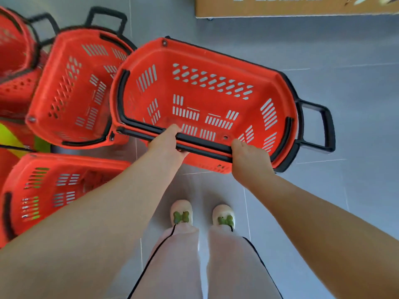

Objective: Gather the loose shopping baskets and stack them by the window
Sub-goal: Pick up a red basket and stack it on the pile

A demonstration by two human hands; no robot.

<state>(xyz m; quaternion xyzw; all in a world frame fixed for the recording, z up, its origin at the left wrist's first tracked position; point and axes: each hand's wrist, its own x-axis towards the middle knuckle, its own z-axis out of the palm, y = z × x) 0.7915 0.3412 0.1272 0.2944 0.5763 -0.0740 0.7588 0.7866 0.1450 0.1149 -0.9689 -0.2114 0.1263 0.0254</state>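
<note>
The head camera looks straight down. A person holds a red basket up off the floor, out in front of their legs. The left hand is curled around the near rim, where a black handle lies folded flat. The right hand is curled around the same rim, a bit further along. Both hands are closed on it, thumbs over the top. Two hands on one side probably keep the basket steady, because it is wide and would swing.

The basket is empty and its open top faces up. It tips a little, with the far side lower. A black pull handle sticks out on the right end.

Other red baskets wait by the left edge of the floor. One tilted basket leans just beside the held one and looks as if it touches it. Another basket sits near the bottom left, under the left arm. More red ones are at the far left, but they are blurry. I think the held basket goes to this group next, so they can nest together. No window shows here.

A brown box lies along the top edge of the floor. Two pale slippers with green bows stand below the basket.
</note>
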